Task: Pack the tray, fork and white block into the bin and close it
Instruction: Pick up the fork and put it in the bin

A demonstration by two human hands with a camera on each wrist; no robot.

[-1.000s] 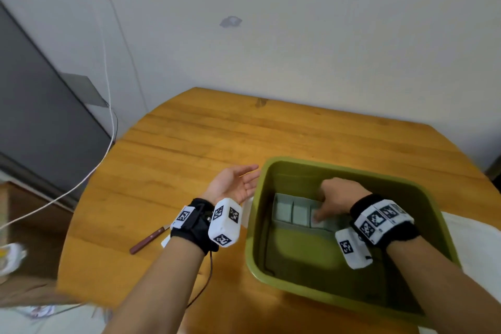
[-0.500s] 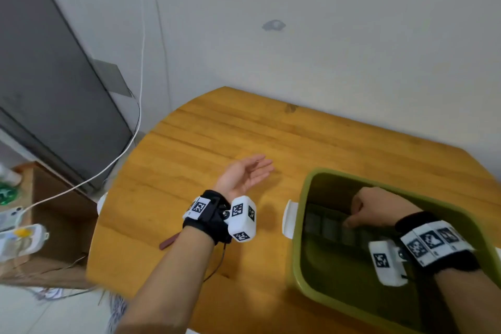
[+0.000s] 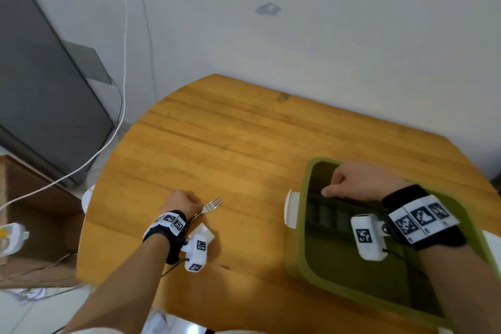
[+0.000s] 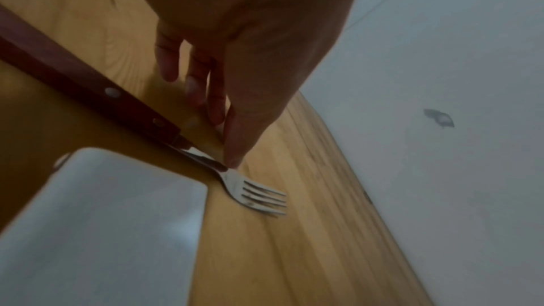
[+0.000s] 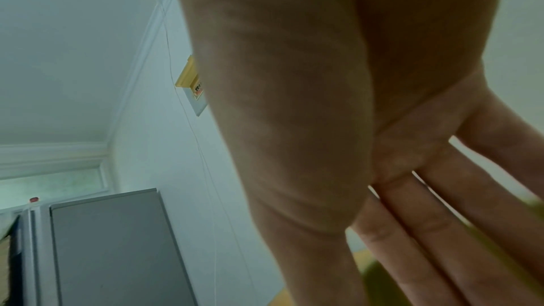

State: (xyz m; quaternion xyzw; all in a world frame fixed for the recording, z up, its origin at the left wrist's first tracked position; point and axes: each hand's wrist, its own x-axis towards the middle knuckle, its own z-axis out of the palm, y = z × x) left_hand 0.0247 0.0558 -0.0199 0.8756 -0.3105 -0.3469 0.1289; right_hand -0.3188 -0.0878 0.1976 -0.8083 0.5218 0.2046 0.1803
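A fork with a red-brown handle lies on the wooden table, tines pointing right. My left hand is down over it. In the left wrist view its thumb and fingertips close on the fork's metal neck. A flat white block lies just beside the handle, under my left wrist, and shows as the pale white block in the left wrist view. The dark grey compartment tray sits inside the olive-green bin. My right hand rests at the tray's far edge, its fingers fairly straight.
A white clip-like piece sits against the bin's left rim. Something white lies to the right of the bin. A grey cabinet and a white cable stand left of the table, whose rounded edge runs close to my left hand.
My left hand has turned over from a raised open palm and come down onto the fork. The view has swung left. My right hand stays in the bin at the tray.
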